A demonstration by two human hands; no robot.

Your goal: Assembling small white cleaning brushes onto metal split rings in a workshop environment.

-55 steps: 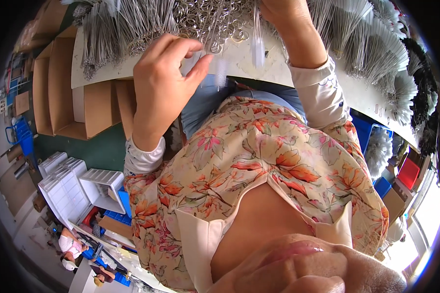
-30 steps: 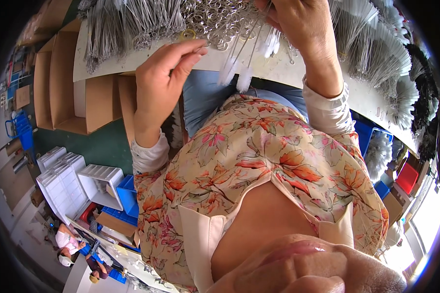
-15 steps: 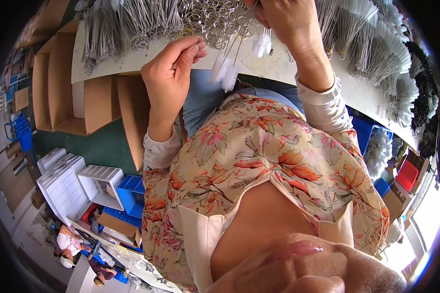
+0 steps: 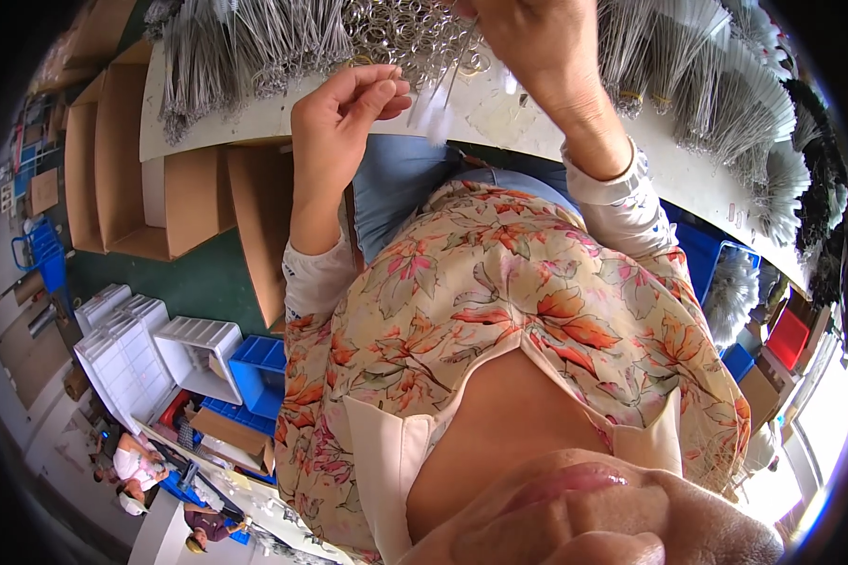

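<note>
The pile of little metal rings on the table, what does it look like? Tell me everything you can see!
The pile of metal rings is a loose heap of small, thin, shiny silver-coloured rings, tangled over one another. It lies on the white table at its far edge, between bundles of grey wire pieces on either side. The right hand is at the heap's right side, with thin white strips hanging below it. The left hand is raised just in front of the heap, fingers pinched; whether it touches a ring is unclear.

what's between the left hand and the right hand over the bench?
Head view: between the left hand and right hand hangs a thin white strip from the right hand's fingers, with the pile of metal rings behind.
</note>
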